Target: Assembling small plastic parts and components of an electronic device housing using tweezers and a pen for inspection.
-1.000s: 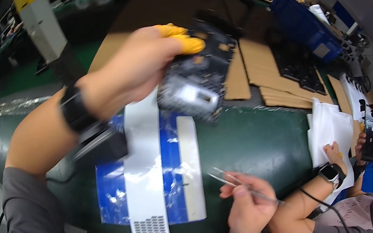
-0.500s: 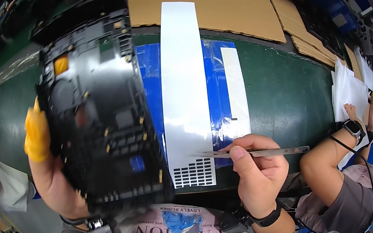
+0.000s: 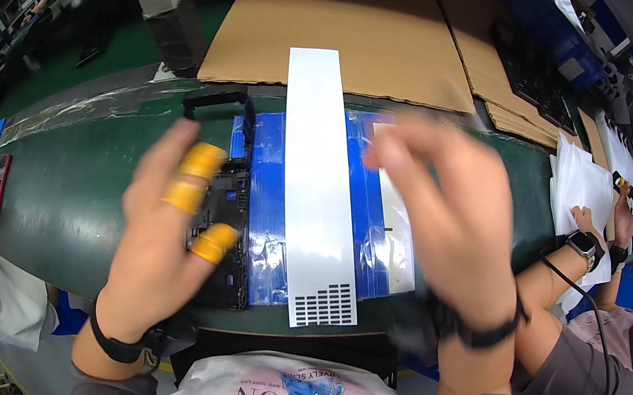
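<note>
The left hand (image 3: 160, 242) lies spread, fingers apart, on a black board (image 3: 233, 217) set on the green belt (image 3: 74, 180) beside a blue sheet (image 3: 271, 190); the right hand (image 3: 449, 212), blurred, hovers open, seemingly empty, over the white strip (image 3: 319, 181).

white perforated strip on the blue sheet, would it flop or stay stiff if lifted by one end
The white perforated strip is long, narrow and looks thin, so it would probably sag or bow. It lies flat across the glossy blue sheet, so it may slide easily. Its punched end looks likeliest to crease.
</note>
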`<state>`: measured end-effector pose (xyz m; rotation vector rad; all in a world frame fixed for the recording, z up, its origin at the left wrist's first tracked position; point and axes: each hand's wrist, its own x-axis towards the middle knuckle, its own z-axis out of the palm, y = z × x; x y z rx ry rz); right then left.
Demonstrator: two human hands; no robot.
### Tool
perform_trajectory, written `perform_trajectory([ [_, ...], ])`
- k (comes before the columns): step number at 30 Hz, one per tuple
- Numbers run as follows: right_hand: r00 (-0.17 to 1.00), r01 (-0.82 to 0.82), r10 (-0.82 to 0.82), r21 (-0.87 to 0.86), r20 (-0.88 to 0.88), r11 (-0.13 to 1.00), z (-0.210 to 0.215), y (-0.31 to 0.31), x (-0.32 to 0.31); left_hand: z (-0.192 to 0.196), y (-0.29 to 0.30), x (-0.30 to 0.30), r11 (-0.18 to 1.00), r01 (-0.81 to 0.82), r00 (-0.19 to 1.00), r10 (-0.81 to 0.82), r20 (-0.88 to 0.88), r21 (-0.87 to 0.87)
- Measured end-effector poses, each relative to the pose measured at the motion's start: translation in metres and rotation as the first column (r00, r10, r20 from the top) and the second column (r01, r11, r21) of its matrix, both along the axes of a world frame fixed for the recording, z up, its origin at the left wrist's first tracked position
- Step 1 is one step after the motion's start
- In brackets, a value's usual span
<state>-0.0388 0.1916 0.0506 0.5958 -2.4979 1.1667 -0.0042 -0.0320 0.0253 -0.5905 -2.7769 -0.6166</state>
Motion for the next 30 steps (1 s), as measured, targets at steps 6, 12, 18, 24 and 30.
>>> perform_trajectory([
  [6, 0.908, 0.26, -0.359, 0.384, 0.216, 0.886, -0.029, -0.016, -0.115, 0.009, 0.033, 0.001, 0.853, 0.397, 0.916, -0.347, 0.2, -0.34],
  [12, 0.905, 0.165, -0.131, -0.052, 0.404, 0.985, -0.066, -0.01, -0.125, -0.009, 0.035, -0.002, 0.85, 0.434, 0.894, -0.366, 0.257, -0.3],
  [18, 0.728, 0.011, 0.523, -0.77, 0.443, 0.638, 0.006, 0.009, -0.003, -0.017, 0.022, 0.011, 0.96, 0.256, 0.937, -0.218, 0.272, -0.113],
  [24, 0.784, -0.516, 0.557, -0.786, -0.274, 0.34, 0.045, 0.069, 0.112, -0.015, 0.029, 0.008, 0.927, 0.332, 0.924, -0.282, 0.259, -0.176],
  [30, 0.962, -0.214, 0.256, -0.847, -0.097, 0.486, 0.063, 0.046, 0.094, 0.012, 0.02, 0.022, 0.752, 0.612, 0.666, -0.657, 0.354, 0.244],
])
